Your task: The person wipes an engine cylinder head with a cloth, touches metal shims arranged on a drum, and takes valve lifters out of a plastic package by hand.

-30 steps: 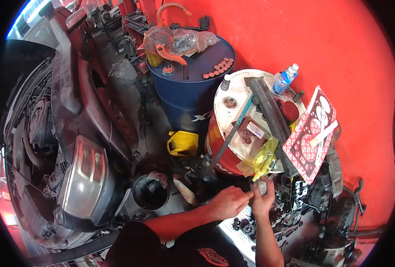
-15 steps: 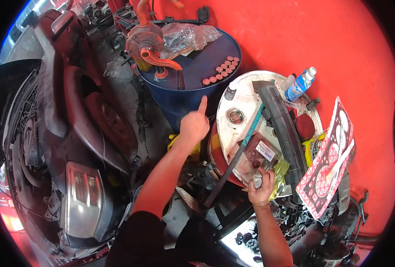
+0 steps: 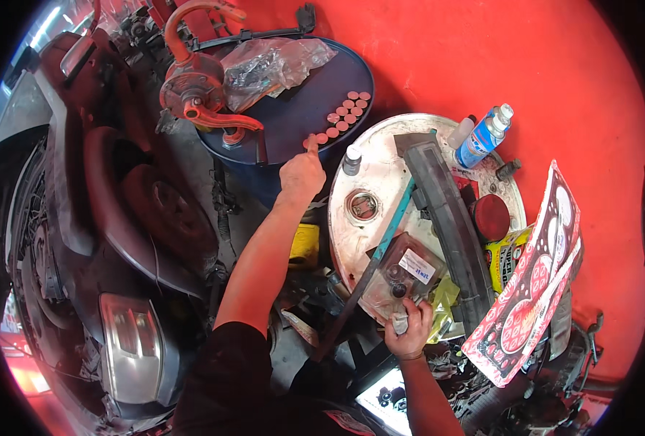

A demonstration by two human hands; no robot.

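Observation:
My left hand [image 3: 302, 173] reaches onto the top of the blue drum [image 3: 279, 87], a fingertip at the near end of rows of several small pale pink discs [image 3: 332, 132]; its other fingers are curled, and whatever they hold is hidden. My right hand [image 3: 408, 330] grips a small crumpled pale wad [image 3: 399, 323] beside crumpled yellow plastic [image 3: 441, 312], just below a plastic bag of parts with a white label [image 3: 417, 265]. That bag lies on the white drum top [image 3: 366, 138] next to a long blue-and-dark strip [image 3: 397, 218].
An orange hand pump [image 3: 191, 94] and clear plastic [image 3: 264, 62] sit on the blue drum. A blue-labelled bottle [image 3: 476, 145], dark channel [image 3: 438, 189], red tin [image 3: 491, 218] and gasket card [image 3: 522, 291] crowd the right. A car [image 3: 130, 341] flanks the left; a yellow jug [image 3: 304, 247] sits low.
My left hand has risen from beside my right hand to the discs on the blue drum. My right hand has shifted up and left with the pale wad, toward the bag of parts.

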